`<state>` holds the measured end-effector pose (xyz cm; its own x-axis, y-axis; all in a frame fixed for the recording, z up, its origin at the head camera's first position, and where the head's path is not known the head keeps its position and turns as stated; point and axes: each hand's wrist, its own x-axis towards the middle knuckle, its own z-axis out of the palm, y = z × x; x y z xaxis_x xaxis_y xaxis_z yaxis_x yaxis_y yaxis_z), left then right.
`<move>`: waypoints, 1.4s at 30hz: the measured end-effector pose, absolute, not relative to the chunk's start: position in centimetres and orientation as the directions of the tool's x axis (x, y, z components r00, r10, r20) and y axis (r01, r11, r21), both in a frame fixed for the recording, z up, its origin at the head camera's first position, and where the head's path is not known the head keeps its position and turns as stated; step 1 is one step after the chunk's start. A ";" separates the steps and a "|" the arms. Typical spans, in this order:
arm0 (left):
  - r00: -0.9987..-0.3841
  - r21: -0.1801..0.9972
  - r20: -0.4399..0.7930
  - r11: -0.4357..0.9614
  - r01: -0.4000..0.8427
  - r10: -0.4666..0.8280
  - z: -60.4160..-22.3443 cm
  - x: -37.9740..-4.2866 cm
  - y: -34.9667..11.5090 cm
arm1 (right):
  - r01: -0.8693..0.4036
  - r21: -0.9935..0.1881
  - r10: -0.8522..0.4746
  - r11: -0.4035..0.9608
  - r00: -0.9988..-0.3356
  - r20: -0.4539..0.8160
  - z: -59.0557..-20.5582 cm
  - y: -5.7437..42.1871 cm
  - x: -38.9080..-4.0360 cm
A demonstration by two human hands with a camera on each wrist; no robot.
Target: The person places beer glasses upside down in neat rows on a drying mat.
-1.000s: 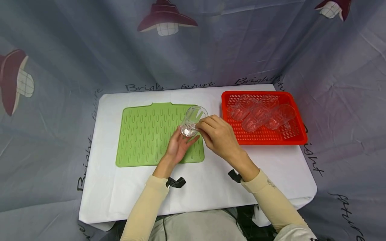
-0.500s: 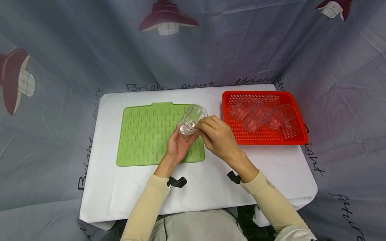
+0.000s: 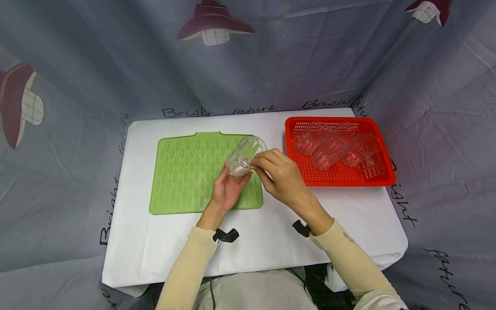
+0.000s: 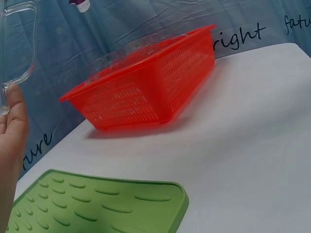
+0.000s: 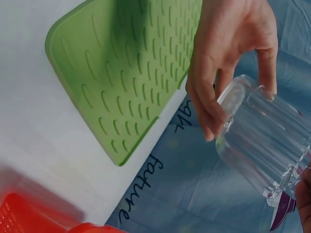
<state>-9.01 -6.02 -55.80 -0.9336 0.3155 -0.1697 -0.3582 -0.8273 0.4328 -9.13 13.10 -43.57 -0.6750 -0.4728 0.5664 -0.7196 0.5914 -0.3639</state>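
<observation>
A clear glass mug [image 3: 245, 156] is tilted in the air above the right part of a green ridged mat [image 3: 190, 172]. My left hand [image 3: 226, 189] holds its base end; in the right wrist view, the thumb and fingers of the left hand [image 5: 233, 58] lie on both sides of the mug [image 5: 267, 136]. My right hand [image 3: 279, 174] pinches the mug at its right side, by the handle. The mug's handle [image 4: 35, 48] shows at the upper left of the left wrist view. Only a sliver of the right hand [image 5: 303, 199] enters the right wrist view.
A red plastic basket [image 3: 346, 183] at the back right of the white table [image 3: 263, 241] holds several clear glass mugs [image 3: 329, 150] lying on their sides. Grey curtains [image 3: 271, 64] with printed lamps and writing surround the table.
The mug has shifted a little left and turned slightly. The left hand's fingers have drawn in closer round its base. The right hand stays nearly in place.
</observation>
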 end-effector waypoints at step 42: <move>-0.988 0.522 -0.106 -0.839 -0.152 0.112 -56.2 -8.5 -12.4 | -0.691 -0.368 -0.431 0.623 -0.695 0.575 -44.3 14.7 -10.1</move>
